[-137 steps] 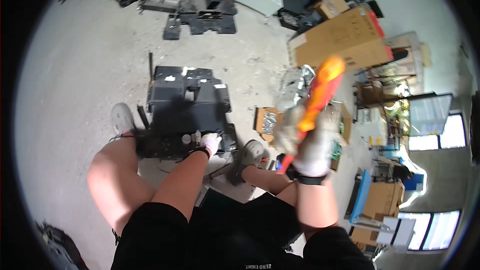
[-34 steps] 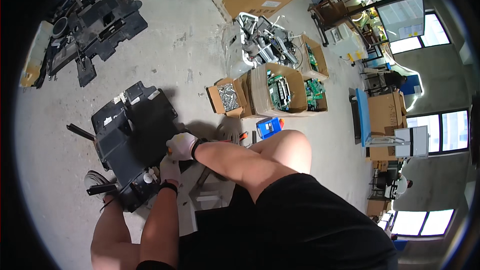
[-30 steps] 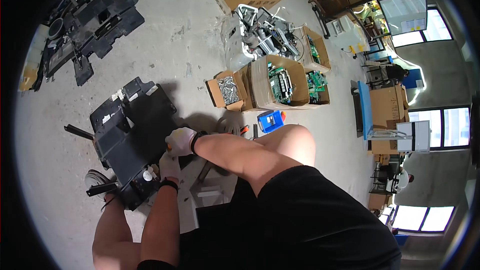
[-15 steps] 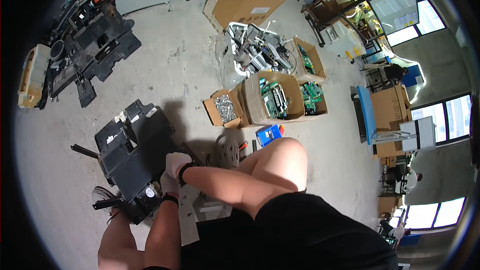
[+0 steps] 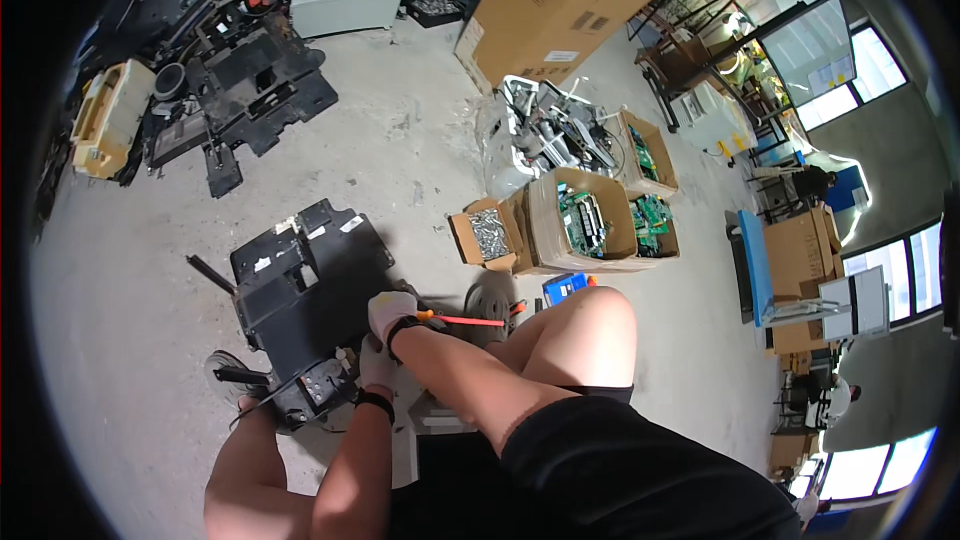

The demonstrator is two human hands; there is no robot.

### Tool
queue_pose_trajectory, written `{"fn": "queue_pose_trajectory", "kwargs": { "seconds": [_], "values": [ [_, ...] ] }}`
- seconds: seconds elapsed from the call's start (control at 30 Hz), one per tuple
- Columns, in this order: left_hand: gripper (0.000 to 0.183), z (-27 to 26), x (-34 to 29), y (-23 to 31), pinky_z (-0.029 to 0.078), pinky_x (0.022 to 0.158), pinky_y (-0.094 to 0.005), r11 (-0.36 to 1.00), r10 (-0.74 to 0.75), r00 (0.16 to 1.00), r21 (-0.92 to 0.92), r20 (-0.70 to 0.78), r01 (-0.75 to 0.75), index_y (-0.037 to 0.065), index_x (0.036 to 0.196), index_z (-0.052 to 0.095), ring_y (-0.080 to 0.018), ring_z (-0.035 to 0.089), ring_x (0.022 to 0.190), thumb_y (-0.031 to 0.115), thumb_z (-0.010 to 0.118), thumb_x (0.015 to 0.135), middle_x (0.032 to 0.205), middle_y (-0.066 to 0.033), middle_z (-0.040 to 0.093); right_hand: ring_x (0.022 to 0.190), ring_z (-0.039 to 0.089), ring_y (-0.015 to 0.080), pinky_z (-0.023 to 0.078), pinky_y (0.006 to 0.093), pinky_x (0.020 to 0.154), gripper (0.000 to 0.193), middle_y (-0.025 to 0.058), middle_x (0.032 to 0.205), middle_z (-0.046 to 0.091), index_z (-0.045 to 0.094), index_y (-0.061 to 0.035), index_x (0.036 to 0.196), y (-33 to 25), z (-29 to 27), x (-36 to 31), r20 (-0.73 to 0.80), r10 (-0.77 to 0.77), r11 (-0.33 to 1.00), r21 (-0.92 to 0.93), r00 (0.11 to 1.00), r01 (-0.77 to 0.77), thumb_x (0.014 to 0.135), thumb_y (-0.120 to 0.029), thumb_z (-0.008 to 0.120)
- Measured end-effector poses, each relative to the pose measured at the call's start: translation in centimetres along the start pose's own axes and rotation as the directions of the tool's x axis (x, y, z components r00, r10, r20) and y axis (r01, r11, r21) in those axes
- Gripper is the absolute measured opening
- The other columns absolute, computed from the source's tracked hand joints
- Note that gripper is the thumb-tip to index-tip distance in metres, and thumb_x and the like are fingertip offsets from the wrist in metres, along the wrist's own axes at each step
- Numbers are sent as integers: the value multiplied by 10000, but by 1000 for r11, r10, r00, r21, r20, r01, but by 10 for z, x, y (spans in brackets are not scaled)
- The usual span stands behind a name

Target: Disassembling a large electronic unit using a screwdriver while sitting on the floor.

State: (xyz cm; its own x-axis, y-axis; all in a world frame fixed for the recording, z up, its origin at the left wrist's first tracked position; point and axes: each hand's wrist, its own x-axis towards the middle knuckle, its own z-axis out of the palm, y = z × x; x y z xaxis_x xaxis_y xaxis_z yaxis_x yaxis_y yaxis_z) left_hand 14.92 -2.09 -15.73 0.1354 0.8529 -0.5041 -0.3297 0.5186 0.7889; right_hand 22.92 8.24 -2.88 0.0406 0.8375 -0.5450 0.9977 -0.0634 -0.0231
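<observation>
Between my feet on the floor lies a large flat black plastic housing (image 5: 325, 310), with brackets sticking out on its left and exposed metal parts along its near edge. My right hand (image 5: 390, 314), in a pale glove, is closed at the housing's right edge on a screwdriver (image 5: 468, 320) with an orange handle end and a red shaft pointing right. Just below it, my left hand (image 5: 378, 364), also gloved, is against the near right edge of the housing. Its fingers are mostly hidden behind the right wrist and the housing.
Cardboard boxes (image 5: 540, 225) of green circuit boards and a small box of screws (image 5: 488, 233) stand ahead to the right. Behind them is a white crate (image 5: 520, 130) of metal parts. A blue box (image 5: 566, 288) lies by my right knee. Black scrap panels (image 5: 265, 80) lie far left.
The red-shafted screwdriver now shows in my right hand; it was not visible before. My hands have drawn slightly apart. The whole view has shifted, moving the scene rightward.
</observation>
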Motion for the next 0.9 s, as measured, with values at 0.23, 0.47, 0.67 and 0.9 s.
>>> {"fn": "queue_pose_trajectory", "kwargs": {
  "seconds": [0.23, 0.47, 0.67, 0.9],
  "values": [
    [292, -2, -26, 39, 479, 888, -359, 857, 92, 996, 508, 14, -87, 3, 1178, 592, -276, 648, 1051, 178, 563, 947, 1127, -164, 673, 956, 734, 270, 574, 381, 776, 234, 95, 996, 759, 786, -134, 963, -15, 2, -3, -16, -79, 993, -88, 997, 77, 917, -167, 559],
    [133, 1, -55, 55, 498, 823, -462, 347, 332, 924, 886, 189, -306, 61, 934, 646, -373, 614, 947, 149, 619, 838, 941, -147, 644, 1040, 691, 334, 557, 442, 883, 297, 150, 1080, 728, 746, -92, 1057, -10, 22, 12, 45, -110, 992, 62, 993, 107, 921, -302, 586],
    [101, -13, -59, 49, 476, 875, -440, 145, 393, 823, 856, 410, -496, 90, 859, 651, -313, 589, 985, 157, 628, 787, 953, -103, 626, 1139, 640, 372, 514, 451, 972, 487, 219, 1177, 681, 736, -43, 1084, -1, 34, 37, 117, 50, 980, 186, 992, -71, 882, -461, 589],
    [191, -3, -69, 65, 519, 879, -430, 285, 348, 912, 903, 215, -322, 95, 961, 679, -280, 593, 1084, 244, 624, 855, 1050, -76, 646, 1036, 693, 350, 543, 460, 903, 327, 187, 1081, 721, 752, -82, 1043, -15, 2, -2, 84, -116, 993, 7, 990, 116, 901, -306, 561]
  ]
}}
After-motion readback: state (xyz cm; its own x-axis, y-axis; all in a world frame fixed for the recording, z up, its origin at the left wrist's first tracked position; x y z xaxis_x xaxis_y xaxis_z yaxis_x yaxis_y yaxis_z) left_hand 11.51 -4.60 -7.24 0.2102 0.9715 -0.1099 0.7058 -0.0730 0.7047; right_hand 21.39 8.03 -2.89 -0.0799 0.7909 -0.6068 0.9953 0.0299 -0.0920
